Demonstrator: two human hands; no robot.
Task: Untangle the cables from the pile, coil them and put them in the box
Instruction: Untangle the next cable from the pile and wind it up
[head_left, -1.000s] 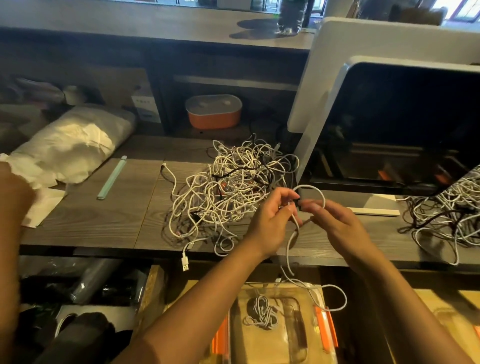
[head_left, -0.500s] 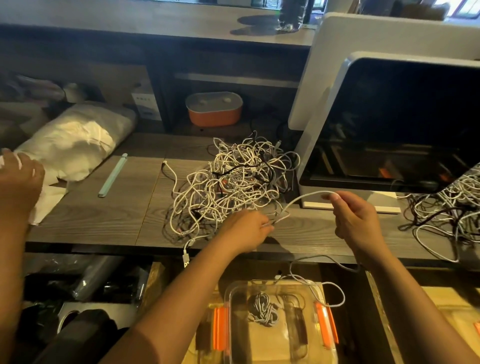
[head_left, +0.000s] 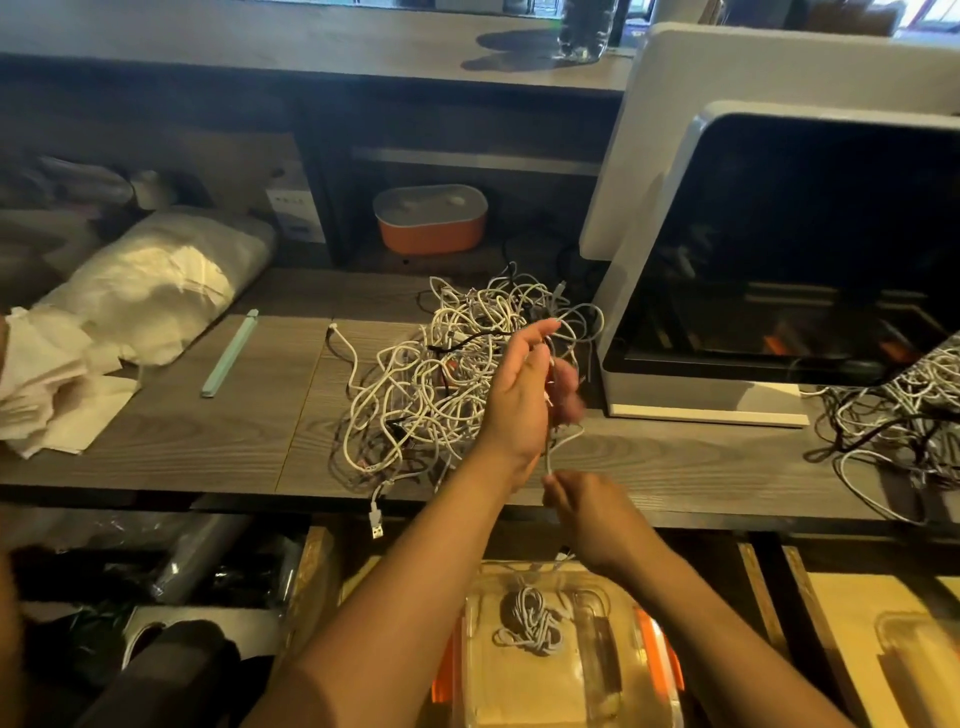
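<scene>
No legible writing — hands (head_left: 524, 395) hold cable (head_left: 551, 447).

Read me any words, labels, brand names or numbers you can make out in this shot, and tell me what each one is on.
No text in this view can be read.
White box at the back of the shelf: small dark marks on its front, too blurred to read.
Orange container: no lettering visible.
Machine with the dark window: no label or brand visible.
Clear box below the desk: no markings visible.
</scene>
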